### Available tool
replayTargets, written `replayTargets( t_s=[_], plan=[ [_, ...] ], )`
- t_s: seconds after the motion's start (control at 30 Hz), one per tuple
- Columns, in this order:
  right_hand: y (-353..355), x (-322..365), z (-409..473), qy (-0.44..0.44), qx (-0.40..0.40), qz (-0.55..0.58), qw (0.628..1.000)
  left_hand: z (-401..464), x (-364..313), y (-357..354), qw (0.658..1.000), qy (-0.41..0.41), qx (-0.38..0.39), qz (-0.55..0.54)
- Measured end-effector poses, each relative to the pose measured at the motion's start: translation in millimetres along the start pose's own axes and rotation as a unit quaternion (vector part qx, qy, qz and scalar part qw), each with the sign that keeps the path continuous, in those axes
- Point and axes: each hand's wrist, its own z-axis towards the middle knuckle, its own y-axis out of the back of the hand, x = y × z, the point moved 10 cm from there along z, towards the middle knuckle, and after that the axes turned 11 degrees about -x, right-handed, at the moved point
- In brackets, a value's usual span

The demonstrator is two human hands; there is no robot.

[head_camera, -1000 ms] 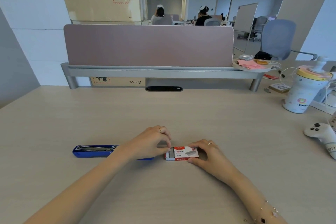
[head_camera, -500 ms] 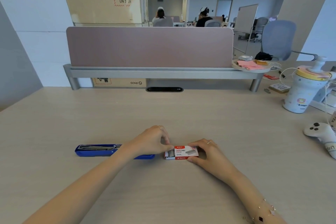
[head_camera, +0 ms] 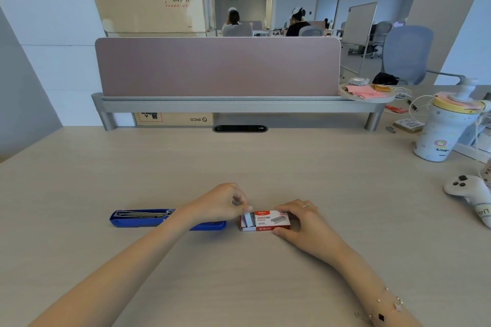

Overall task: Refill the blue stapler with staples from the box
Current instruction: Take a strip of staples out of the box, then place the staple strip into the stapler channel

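The blue stapler (head_camera: pixel 138 218) lies flat on the desk at the left, swung open with its metal staple channel facing up; my left forearm crosses over its right half. A small red and white staple box (head_camera: pixel 268 220) sits just right of it, with its left end open. My left hand (head_camera: pixel 220 204) pinches a grey strip of staples (head_camera: pixel 248 219) that stands tilted up out of the box's open end. My right hand (head_camera: pixel 303 223) grips the box's right end and holds it down.
A white game controller (head_camera: pixel 470 194) lies at the right edge. A white bottle with a yellow lid (head_camera: pixel 446 127) stands at the back right beside cables and small items. A pink divider panel on a grey shelf (head_camera: pixel 218 69) runs across the back of the desk.
My left fingers have drawn a strip of staples up and partly out of the box's open left end. My right hand has stayed on the box.
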Motion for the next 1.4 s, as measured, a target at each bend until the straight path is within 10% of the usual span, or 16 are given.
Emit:
replayTargets(
  t_s=[0.63,1.4],
  plan=[
    [3,49,12,0.026,-0.154,0.005,0.988,-8,16,23,0.981,0.115,-0.125,-0.089],
    [-35,105,29,0.114,-0.081,-0.017,0.990,-47,25,67,0.981,-0.055,-0.132,0.130]
  ],
)
